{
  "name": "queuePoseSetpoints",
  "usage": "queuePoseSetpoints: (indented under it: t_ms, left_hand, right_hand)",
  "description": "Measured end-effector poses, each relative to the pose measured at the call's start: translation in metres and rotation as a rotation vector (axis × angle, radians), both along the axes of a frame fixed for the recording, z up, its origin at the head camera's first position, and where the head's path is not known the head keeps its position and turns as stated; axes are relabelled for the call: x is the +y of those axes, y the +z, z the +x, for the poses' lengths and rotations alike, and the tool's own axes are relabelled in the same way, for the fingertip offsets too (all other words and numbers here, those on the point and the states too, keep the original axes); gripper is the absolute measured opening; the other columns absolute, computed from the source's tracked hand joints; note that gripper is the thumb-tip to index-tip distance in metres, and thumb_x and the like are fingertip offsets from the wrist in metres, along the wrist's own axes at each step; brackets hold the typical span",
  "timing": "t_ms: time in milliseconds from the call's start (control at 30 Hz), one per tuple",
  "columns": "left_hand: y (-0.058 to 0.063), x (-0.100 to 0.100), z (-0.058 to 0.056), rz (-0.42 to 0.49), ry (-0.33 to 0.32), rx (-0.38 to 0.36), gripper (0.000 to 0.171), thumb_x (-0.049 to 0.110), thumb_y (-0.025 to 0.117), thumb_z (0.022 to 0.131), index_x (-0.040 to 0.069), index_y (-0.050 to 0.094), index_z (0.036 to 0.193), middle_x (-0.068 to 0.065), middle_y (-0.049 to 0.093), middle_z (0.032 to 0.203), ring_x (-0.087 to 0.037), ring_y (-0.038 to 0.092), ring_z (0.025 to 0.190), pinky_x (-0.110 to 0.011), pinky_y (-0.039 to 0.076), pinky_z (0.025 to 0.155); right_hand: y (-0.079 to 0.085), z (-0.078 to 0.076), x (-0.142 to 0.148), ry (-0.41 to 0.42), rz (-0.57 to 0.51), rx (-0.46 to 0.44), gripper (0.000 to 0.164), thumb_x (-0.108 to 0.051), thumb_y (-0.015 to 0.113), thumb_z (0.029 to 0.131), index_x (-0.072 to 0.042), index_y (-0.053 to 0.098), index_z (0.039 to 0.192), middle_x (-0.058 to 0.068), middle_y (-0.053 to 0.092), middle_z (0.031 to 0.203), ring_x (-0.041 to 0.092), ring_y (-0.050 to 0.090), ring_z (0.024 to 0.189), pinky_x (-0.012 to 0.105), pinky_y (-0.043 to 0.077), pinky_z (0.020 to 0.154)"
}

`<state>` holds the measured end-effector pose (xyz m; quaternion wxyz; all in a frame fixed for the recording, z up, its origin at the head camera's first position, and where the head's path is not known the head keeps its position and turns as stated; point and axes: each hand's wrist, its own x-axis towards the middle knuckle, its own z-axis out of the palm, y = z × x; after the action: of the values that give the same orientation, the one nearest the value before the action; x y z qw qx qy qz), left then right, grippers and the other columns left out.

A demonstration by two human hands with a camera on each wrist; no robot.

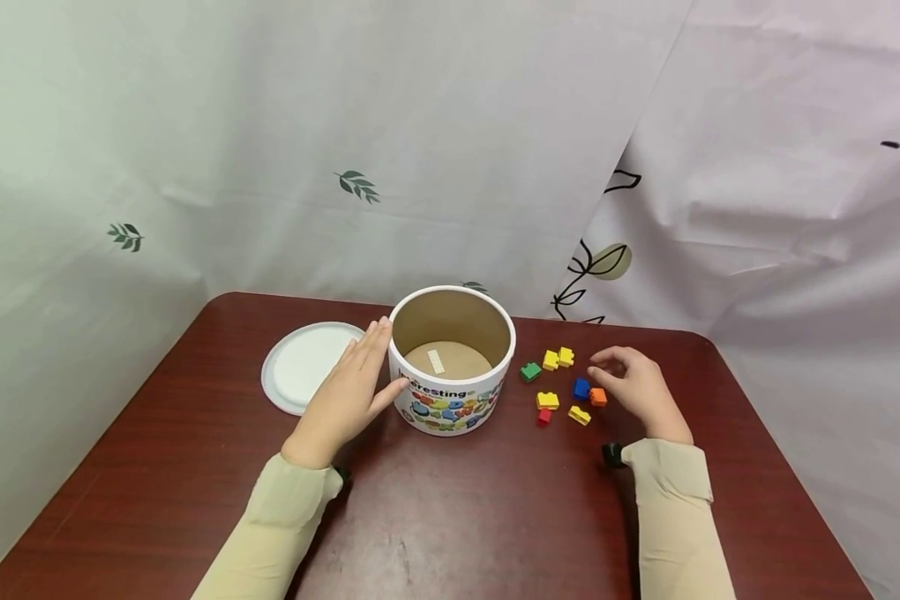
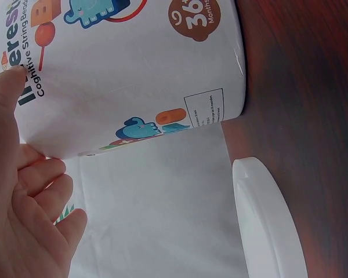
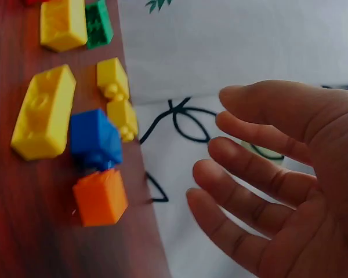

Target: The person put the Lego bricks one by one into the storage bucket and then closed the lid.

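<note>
A white round bucket (image 1: 450, 408) with colourful printed letters stands upright and uncovered, a small pale strip (image 1: 436, 361) lying on its bottom. My left hand (image 1: 347, 400) is at its left side, fingers extended along the wall and thumb at the printed front. In the left wrist view the thumb touches the bucket (image 2: 133, 69) near its lettering. Over the right part of the table my right hand (image 1: 640, 390) hovers with loosely bent fingers, nothing between them. Nearest to it are an orange block (image 1: 598, 397) and a blue block (image 1: 581, 388), which sit against each other.
Several more toy blocks lie between bucket and right hand: a green block (image 1: 530, 372), yellow blocks (image 1: 558, 359), a yellow block (image 1: 547, 401) by a red block (image 1: 544, 417), and another yellow block (image 1: 580, 415). A white lid (image 1: 300, 367) lies left of the bucket. Behind the table hangs a pale curtain (image 1: 435, 150).
</note>
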<state>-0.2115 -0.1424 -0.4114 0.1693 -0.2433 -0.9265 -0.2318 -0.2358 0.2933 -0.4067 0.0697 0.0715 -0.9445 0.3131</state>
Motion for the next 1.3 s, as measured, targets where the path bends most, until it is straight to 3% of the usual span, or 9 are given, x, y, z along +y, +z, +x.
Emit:
queuePoseSetpoints:
  t_ms: [300, 633, 1300]
  left_hand:
    - [0.001, 0.001, 0.001, 0.001, 0.000, -0.011, 0.085, 0.039, 0.067, 0.099, 0.000, 0.023, 0.160, -0.016, 0.025, 0.165, -0.030, 0.023, 0.153, -0.056, 0.023, 0.121]
    - [0.000, 0.001, -0.001, -0.003, -0.003, 0.010, 0.084, 0.036, 0.067, 0.098, -0.001, 0.024, 0.159, -0.018, 0.027, 0.164, -0.032, 0.025, 0.152, -0.058, 0.025, 0.120]
    - [0.000, 0.000, -0.001, -0.015, 0.006, -0.003, 0.084, 0.037, 0.067, 0.098, -0.001, 0.023, 0.160, -0.018, 0.026, 0.164, -0.031, 0.024, 0.153, -0.056, 0.023, 0.121]
  right_hand:
    - [-0.015, -0.001, 0.014, 0.008, 0.050, -0.118, 0.029, -0.017, 0.075, 0.093, 0.002, 0.070, 0.114, 0.016, 0.070, 0.100, 0.026, 0.064, 0.085, 0.043, 0.055, 0.078]
    - [-0.021, 0.000, 0.019, 0.030, 0.062, -0.237, 0.035, -0.019, 0.078, 0.090, 0.005, 0.069, 0.114, 0.017, 0.069, 0.102, 0.025, 0.063, 0.087, 0.043, 0.056, 0.081]
    - [-0.025, -0.003, 0.021, 0.030, 0.103, -0.230, 0.022, -0.020, 0.077, 0.091, -0.001, 0.071, 0.099, 0.010, 0.067, 0.091, 0.023, 0.059, 0.080, 0.037, 0.052, 0.074]
